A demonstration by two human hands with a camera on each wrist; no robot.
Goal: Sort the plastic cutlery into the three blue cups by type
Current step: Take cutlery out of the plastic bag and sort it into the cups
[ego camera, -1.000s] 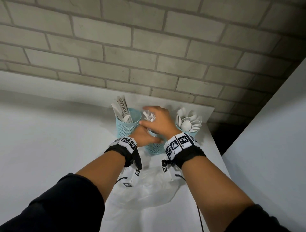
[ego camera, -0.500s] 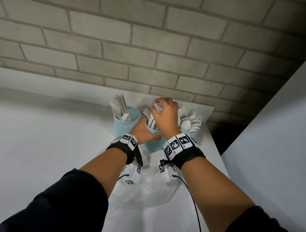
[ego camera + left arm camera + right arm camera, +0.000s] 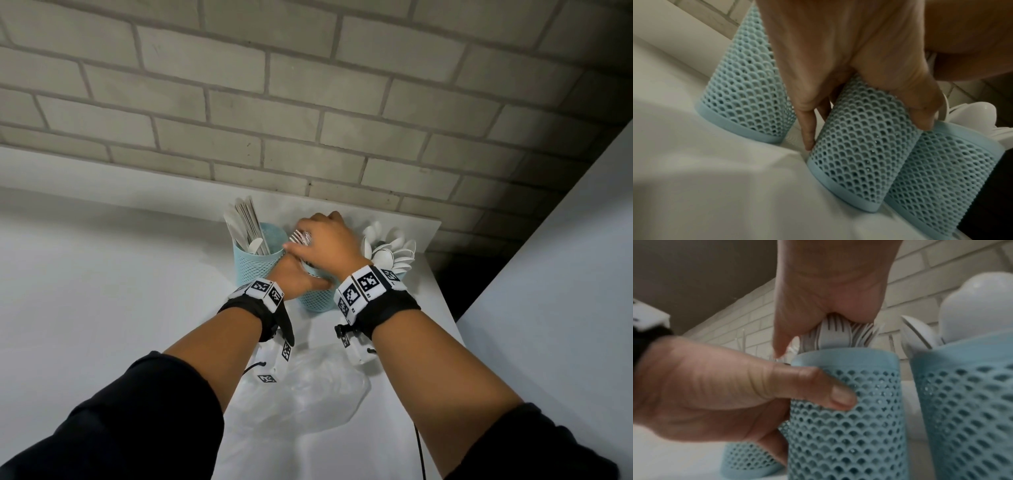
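Three light-blue mesh cups stand in a row by the brick wall. The left cup (image 3: 258, 270) holds white knives (image 3: 246, 226). White spoons (image 3: 394, 250) fan out of the right cup (image 3: 972, 394). My left hand (image 3: 296, 279) grips the middle cup (image 3: 859, 154), thumb (image 3: 818, 386) across its front and fingers behind. My right hand (image 3: 325, 240) sits on top of that cup, cupped over the heads of the white forks (image 3: 834, 335), fingers curled round the bunch. The fork handles stand inside the cup.
A crumpled clear plastic bag (image 3: 308, 394) lies on the white table (image 3: 102, 308) under my forearms. The table's right edge runs just past the spoon cup, with a dark gap (image 3: 455, 284) and a white panel (image 3: 565, 274) beyond.
Half a second ago my right hand held the fork bunch raised above the middle cup. It has come down, and the forks sit lower in the cup. My left hand stays on the cup.
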